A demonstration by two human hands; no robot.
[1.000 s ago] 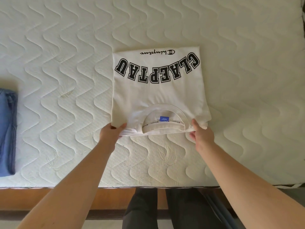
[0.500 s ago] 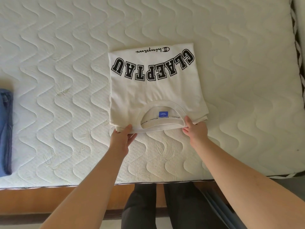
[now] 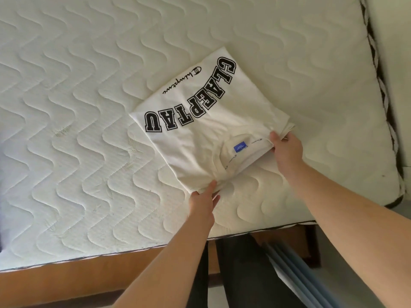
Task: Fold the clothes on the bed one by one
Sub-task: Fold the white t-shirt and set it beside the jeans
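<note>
What moved: since the earlier frame the folded shirt (image 3: 206, 121) has turned, so it now sits like a slanted diamond, and it lies more toward the right of the frame. The blue clothes at the left edge are gone from view.
Shirt now: cream, folded into a square, with big black letters on top and a small blue tag (image 3: 239, 146) at the neck. It is in the middle of the frame, flat on the mattress (image 3: 77, 85).
Left hand (image 3: 203, 203): thumb on top of the lower corner, fingers tucked under it, pinching the cloth.
Right hand (image 3: 287, 150): fingers curl round the right corner, next to the neck.
How it feels: I think it is soft, light and floppy. The folds may slip open if only one corner is lifted, so holding the two near corners and keeping it flat looks best.
Bed top: white, padded, with wavy stitch lines.
Bed edge: brown wood (image 3: 89, 276) at the bottom of the frame.
Room: pale wall (image 3: 393, 52) at upper right; dark trousers (image 3: 242, 274) at the bottom.
</note>
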